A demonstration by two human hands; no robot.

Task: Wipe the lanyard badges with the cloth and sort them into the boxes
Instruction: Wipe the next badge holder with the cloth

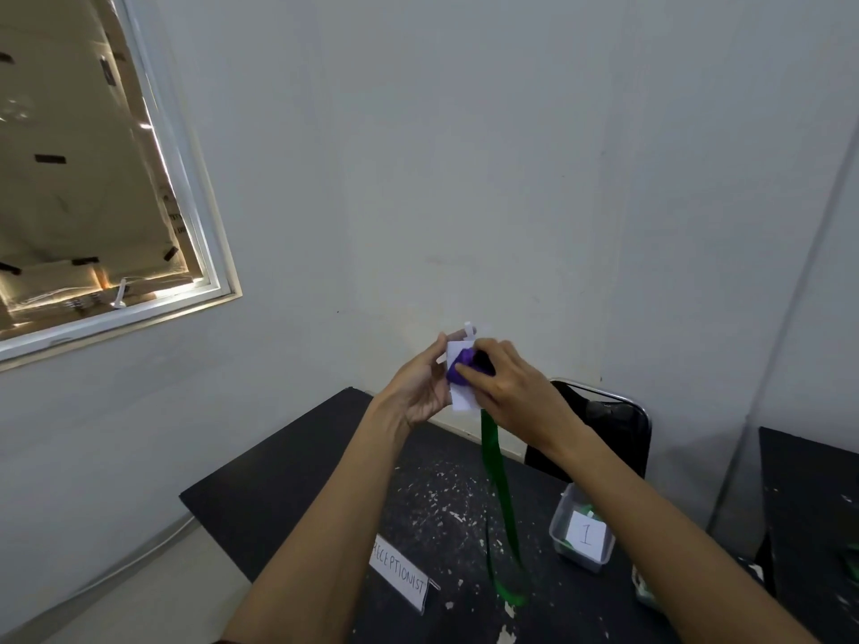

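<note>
Clasping white badge (pixel 463 399) in left grip (pixel 419 388); pinching purple cloth (pixel 457 369) against it with right grip (pixel 511 388); trailing green lanyard (pixel 498 486) below both, above the surface (pixel 288 485).

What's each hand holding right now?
Left hand: holds the white badge above the table.
Right hand: grips the purple cloth, pressed against the badge.

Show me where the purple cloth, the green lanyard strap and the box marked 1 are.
purple cloth (pixel 458 367), head view, its bunched visible middle.
green lanyard strap (pixel 501 497), head view, middle of the hanging length.
box marked 1 (pixel 559 520), head view, left wall beside the label.
</note>
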